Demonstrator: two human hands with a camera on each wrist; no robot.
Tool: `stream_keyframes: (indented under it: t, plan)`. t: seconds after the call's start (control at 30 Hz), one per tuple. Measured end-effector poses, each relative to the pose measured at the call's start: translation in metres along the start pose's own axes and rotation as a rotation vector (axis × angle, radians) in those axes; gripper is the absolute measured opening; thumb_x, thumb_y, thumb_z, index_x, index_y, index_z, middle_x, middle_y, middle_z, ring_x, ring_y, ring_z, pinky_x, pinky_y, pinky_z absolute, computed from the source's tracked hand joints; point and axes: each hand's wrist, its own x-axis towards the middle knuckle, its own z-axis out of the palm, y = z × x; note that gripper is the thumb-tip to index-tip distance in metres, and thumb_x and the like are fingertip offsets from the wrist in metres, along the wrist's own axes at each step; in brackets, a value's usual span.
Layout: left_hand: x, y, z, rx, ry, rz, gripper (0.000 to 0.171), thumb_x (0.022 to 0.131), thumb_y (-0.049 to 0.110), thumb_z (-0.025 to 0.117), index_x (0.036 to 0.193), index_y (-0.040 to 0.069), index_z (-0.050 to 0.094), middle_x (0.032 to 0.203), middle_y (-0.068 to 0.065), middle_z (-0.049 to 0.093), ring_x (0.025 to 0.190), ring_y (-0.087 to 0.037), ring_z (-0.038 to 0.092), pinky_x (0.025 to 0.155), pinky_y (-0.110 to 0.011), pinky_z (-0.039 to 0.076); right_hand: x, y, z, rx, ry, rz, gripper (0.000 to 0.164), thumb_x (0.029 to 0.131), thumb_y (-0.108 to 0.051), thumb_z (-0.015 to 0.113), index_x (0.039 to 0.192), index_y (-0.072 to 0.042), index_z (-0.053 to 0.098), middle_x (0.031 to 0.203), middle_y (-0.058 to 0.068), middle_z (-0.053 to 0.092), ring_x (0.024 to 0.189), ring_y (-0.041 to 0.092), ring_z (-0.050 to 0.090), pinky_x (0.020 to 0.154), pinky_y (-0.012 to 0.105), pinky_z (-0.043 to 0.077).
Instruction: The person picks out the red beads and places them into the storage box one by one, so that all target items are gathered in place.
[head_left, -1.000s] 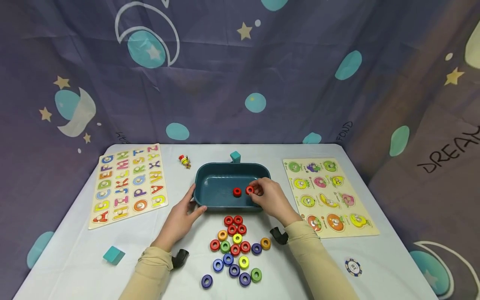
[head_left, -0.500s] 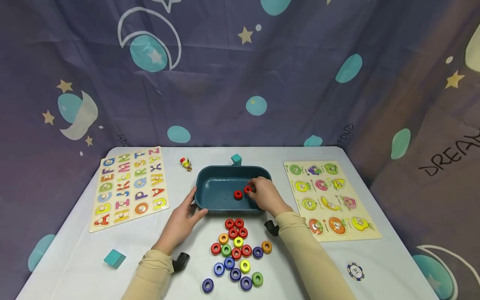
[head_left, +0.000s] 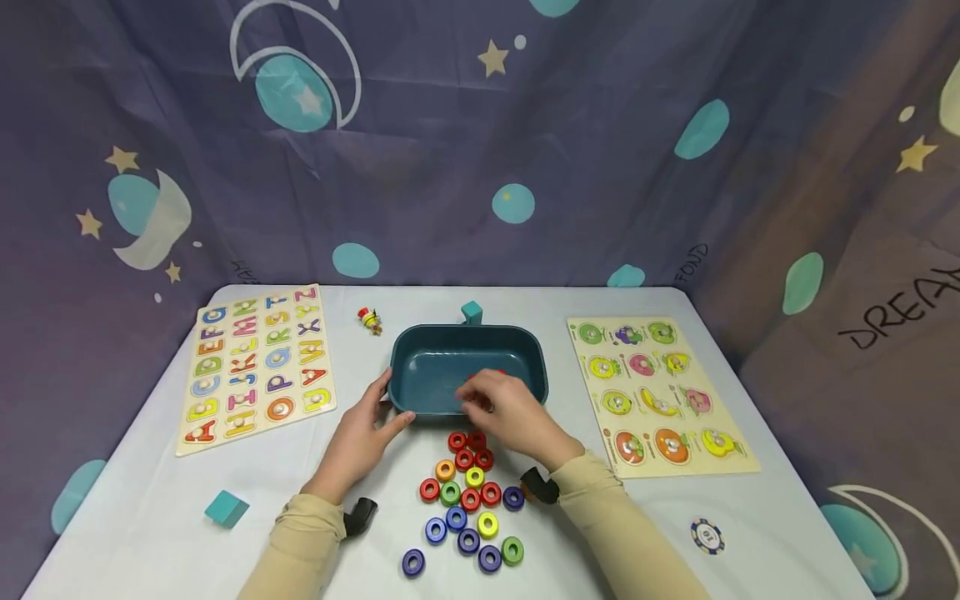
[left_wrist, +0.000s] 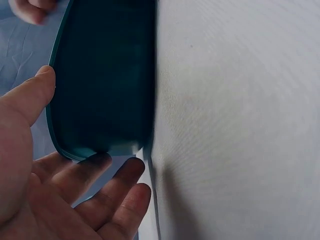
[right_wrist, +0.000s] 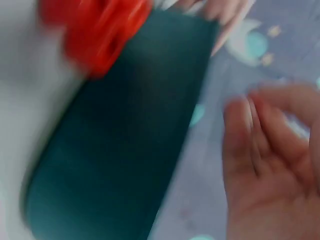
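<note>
A dark teal tub (head_left: pixel 450 333) stands mid-table. At its left front corner my left hand (head_left: pixel 360 442) holds it, thumb at the front rim and fingers against the end wall, as the left wrist view (left_wrist: pixel 65 195) shows. Over the tub's front rim is my right hand (head_left: pixel 517 421), fingers loosely bent and nothing visible between them; it is blurred in the right wrist view. Behind that hand, bits of red rings (head_left: pixel 501 372) show inside the tub, mostly hidden. Just in front of the tub lie several red rings (head_left: pixel 464 459), closest to the right hand.
Orange, yellow, green, blue and purple rings (head_left: pixel 489 558) are scattered nearer me. A letter puzzle board (head_left: pixel 258 367) lies left, a fruit puzzle board (head_left: pixel 652 392) right. Teal blocks (head_left: pixel 226 509), a small bee-like figure (head_left: pixel 369 320) and a poker chip (head_left: pixel 707 536) also lie about.
My right hand let go of a red ring inside the tub beside another red ring, then moved left and toward me over the front rim. The left hand stayed on the tub.
</note>
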Motion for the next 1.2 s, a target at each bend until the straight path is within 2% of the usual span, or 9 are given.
stream_keyframes:
  t: [0.07,0.13,0.3,0.47,0.6,0.7,0.93,1.07,1.2]
  plan:
    - [0.002,0.001,-0.002,0.001,0.008,0.008,0.083,0.087,0.051,0.064,0.153,0.036,0.017,0.153,-0.013,0.038,0.130,-0.033,0.052,0.106,-0.051,0.042,-0.007,-0.011,0.000,0.038,-0.094,-0.069,0.013,0.091,-0.018,0.066,0.103,-0.016,0.070,0.091,-0.010,0.063,0.077,0.002,0.054,0.068,0.016,0.050]
    - [0.003,0.002,-0.003,-0.002,0.011,0.012,0.083,0.087,0.052,0.064,0.153,0.037,0.017,0.153,-0.013,0.038,0.130,-0.032,0.052,0.107,-0.051,0.042,-0.014,-0.018,0.001,0.060,-0.171,-0.085,0.013,0.090,-0.019,0.067,0.102,-0.017,0.070,0.089,-0.011,0.061,0.076,0.001,0.054,0.067,0.014,0.049]
    - [0.005,0.004,-0.004,-0.003,-0.001,0.004,0.083,0.087,0.051,0.065,0.153,0.038,0.015,0.154,-0.012,0.037,0.130,-0.032,0.052,0.107,-0.051,0.041,-0.038,-0.016,0.005,0.025,-0.236,0.023,0.014,0.088,-0.019,0.069,0.102,-0.015,0.069,0.089,-0.007,0.060,0.075,0.004,0.052,0.064,0.014,0.047]
    - [0.005,0.006,-0.006,-0.002,0.001,0.004,0.083,0.088,0.046,0.066,0.153,0.038,0.015,0.155,-0.012,0.036,0.130,-0.032,0.052,0.107,-0.052,0.041,-0.065,-0.003,0.008,0.013,-0.238,0.126,0.021,0.085,-0.019,0.073,0.104,-0.015,0.066,0.091,-0.004,0.060,0.078,0.007,0.052,0.066,0.017,0.045]
    - [0.004,0.006,-0.006,0.004,-0.006,-0.001,0.083,0.088,0.048,0.065,0.153,0.038,0.014,0.156,-0.011,0.034,0.131,-0.033,0.051,0.108,-0.053,0.040,-0.082,0.005,0.017,0.023,-0.211,0.146,0.030,0.082,-0.021,0.076,0.109,-0.016,0.064,0.097,-0.007,0.060,0.083,0.005,0.054,0.073,0.020,0.049]
    - [0.002,0.004,-0.004,0.000,-0.012,-0.006,0.083,0.089,0.047,0.065,0.153,0.039,0.014,0.156,-0.011,0.034,0.131,-0.033,0.051,0.108,-0.054,0.040,-0.091,0.006,0.024,-0.032,-0.175,0.125,0.033,0.081,-0.023,0.076,0.111,-0.017,0.064,0.103,-0.009,0.061,0.092,0.003,0.055,0.082,0.025,0.052]
    - [-0.002,0.001,0.000,-0.005,-0.012,-0.013,0.083,0.088,0.046,0.066,0.153,0.039,0.015,0.156,-0.010,0.034,0.131,-0.032,0.051,0.108,-0.054,0.039,-0.099,0.006,0.032,-0.154,-0.143,0.067,0.029,0.081,-0.022,0.076,0.108,-0.017,0.066,0.102,-0.009,0.063,0.098,0.006,0.056,0.086,0.029,0.052]
    - [-0.002,0.001,0.000,-0.006,-0.008,-0.010,0.083,0.088,0.046,0.066,0.153,0.038,0.015,0.155,-0.011,0.035,0.131,-0.032,0.051,0.108,-0.054,0.039,-0.098,0.007,0.033,-0.153,-0.148,0.060,0.027,0.082,-0.023,0.077,0.105,-0.018,0.065,0.100,-0.009,0.064,0.096,0.005,0.056,0.085,0.028,0.052]
    - [-0.002,0.001,0.000,-0.012,-0.010,-0.010,0.083,0.088,0.048,0.065,0.153,0.038,0.015,0.155,-0.012,0.034,0.131,-0.032,0.051,0.108,-0.053,0.040,-0.096,0.006,0.029,-0.098,-0.130,0.103,0.025,0.082,-0.023,0.076,0.104,-0.019,0.065,0.098,-0.010,0.063,0.090,0.003,0.056,0.079,0.025,0.052]
